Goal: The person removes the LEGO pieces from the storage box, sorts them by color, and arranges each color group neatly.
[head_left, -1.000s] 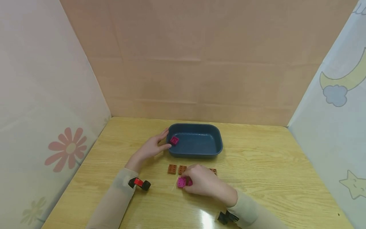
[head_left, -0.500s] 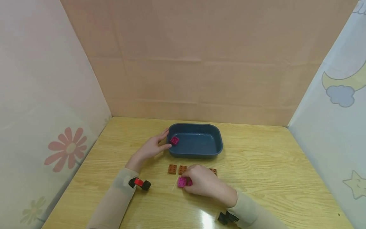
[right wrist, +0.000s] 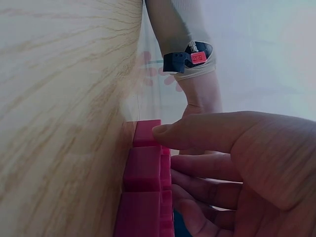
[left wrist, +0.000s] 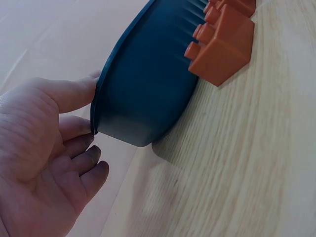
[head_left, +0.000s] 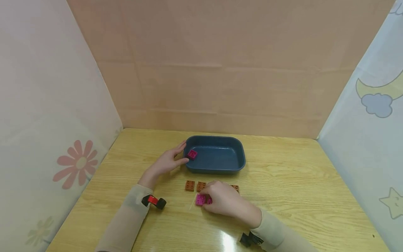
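Observation:
My left hand (head_left: 167, 161) holds the left end of the dark blue tray (head_left: 243, 164), thumb and fingertips at its rim. Inside the tray's left end lies a magenta building brick (head_left: 192, 154). In front of the tray, my right hand (head_left: 221, 197) is low over a row of pink building bricks. Its thumb and fingers pinch toward the row's left end, partly hiding the bricks. In the right wrist view the thumb tip (right wrist: 163, 129) lies against the farthest pink brick (right wrist: 146, 133), with two more (right wrist: 142, 170) nearer the camera.
A row of orange bricks (head_left: 190, 186) lies between the tray and the pink ones, partly covered by my right hand. Light wood table (head_left: 283, 189) surrounds them. A plain backdrop (head_left: 217, 70) stands behind, and printed sheets (head_left: 352, 140) flank both sides.
Both hands, the tray and the bricks stay almost in place. The printed sheets at the sides shift slightly.

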Demonstrator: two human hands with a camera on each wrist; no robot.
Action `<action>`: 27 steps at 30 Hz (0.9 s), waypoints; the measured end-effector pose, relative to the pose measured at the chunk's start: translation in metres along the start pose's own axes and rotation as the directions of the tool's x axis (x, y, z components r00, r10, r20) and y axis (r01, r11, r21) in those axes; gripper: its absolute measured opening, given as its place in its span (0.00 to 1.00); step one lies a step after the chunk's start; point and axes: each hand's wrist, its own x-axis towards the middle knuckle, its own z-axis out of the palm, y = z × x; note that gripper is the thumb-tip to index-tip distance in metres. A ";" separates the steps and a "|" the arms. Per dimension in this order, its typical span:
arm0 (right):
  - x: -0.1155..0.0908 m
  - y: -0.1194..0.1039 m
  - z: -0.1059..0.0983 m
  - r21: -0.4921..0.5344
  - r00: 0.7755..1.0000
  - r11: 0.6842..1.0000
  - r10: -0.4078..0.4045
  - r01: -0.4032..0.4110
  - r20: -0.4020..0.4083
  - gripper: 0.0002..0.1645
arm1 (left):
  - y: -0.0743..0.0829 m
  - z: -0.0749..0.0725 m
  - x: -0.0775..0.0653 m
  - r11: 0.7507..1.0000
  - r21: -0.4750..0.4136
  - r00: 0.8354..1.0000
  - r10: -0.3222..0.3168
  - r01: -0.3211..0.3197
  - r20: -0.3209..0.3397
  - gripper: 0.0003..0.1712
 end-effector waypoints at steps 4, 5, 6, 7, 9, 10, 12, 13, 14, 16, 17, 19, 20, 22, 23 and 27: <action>0.000 -0.001 -0.001 0.019 1.000 1.000 -0.003 0.003 -0.007 0.16 | 0.001 0.000 -0.001 1.000 -0.010 1.000 -0.004 0.004 0.002 0.47; 0.000 -0.001 -0.002 0.027 1.000 1.000 -0.004 0.005 -0.010 0.16 | 0.001 -0.001 -0.001 1.000 -0.010 1.000 -0.006 0.006 0.001 0.47; 0.000 -0.001 -0.003 0.038 1.000 0.999 -0.003 0.004 -0.014 0.16 | 0.001 -0.001 -0.001 1.000 -0.008 1.000 -0.006 0.006 0.000 0.47; -0.001 -0.001 -0.004 0.051 1.000 0.999 -0.004 0.005 -0.016 0.16 | 0.001 -0.001 -0.001 1.000 -0.006 1.000 -0.006 0.006 -0.001 0.47; -0.001 0.001 -0.008 0.073 1.000 0.997 -0.010 0.011 -0.026 0.17 | 0.001 -0.001 -0.001 1.000 -0.003 1.000 -0.005 0.005 -0.003 0.47; -0.001 0.002 -0.010 0.088 0.999 0.996 -0.015 0.018 -0.033 0.17 | 0.001 -0.001 -0.001 1.000 0.000 1.000 -0.004 0.005 -0.004 0.47; -0.002 0.007 -0.017 0.122 0.998 0.992 -0.020 0.027 -0.053 0.17 | 0.001 -0.001 -0.001 1.000 0.001 1.000 -0.004 0.004 -0.003 0.47; -0.002 0.010 -0.022 0.143 0.997 0.989 -0.025 0.035 -0.071 0.17 | 0.001 -0.001 -0.001 1.000 0.002 1.000 -0.002 0.002 -0.004 0.46; -0.001 0.013 -0.026 0.165 0.995 0.985 -0.026 0.041 -0.091 0.17 | 0.001 -0.002 -0.002 1.000 0.003 1.000 -0.002 0.002 -0.004 0.46; 0.000 0.021 -0.037 0.218 0.991 0.975 -0.022 0.051 -0.134 0.16 | 0.002 -0.002 -0.002 1.000 0.005 1.000 -0.001 0.001 -0.006 0.46; 0.002 0.026 -0.042 0.254 0.989 0.966 -0.010 0.047 -0.144 0.16 | 0.002 -0.002 -0.002 1.000 0.004 1.000 -0.002 0.002 -0.007 0.46; 0.007 0.036 -0.051 0.324 0.988 0.945 0.018 0.033 -0.154 0.16 | 0.002 -0.002 -0.002 1.000 0.004 1.000 -0.001 0.001 -0.012 0.47; 0.011 0.041 -0.056 0.352 0.988 0.936 0.035 0.020 -0.150 0.16 | 0.002 -0.002 -0.002 1.000 0.003 1.000 0.000 0.000 -0.014 0.47; 0.019 0.050 -0.063 0.403 0.988 0.915 0.080 -0.019 -0.134 0.17 | 0.003 -0.002 -0.003 1.000 0.002 1.000 -0.004 0.004 -0.014 0.47; 0.024 0.054 -0.065 0.419 0.987 0.907 0.105 -0.045 -0.122 0.17 | 0.003 -0.002 -0.003 1.000 0.000 1.000 -0.008 0.008 -0.014 0.47; 0.047 0.068 -0.070 0.438 0.977 0.890 0.188 -0.127 -0.098 0.19 | 0.006 -0.002 -0.003 1.000 -0.010 1.000 -0.021 0.021 -0.010 0.47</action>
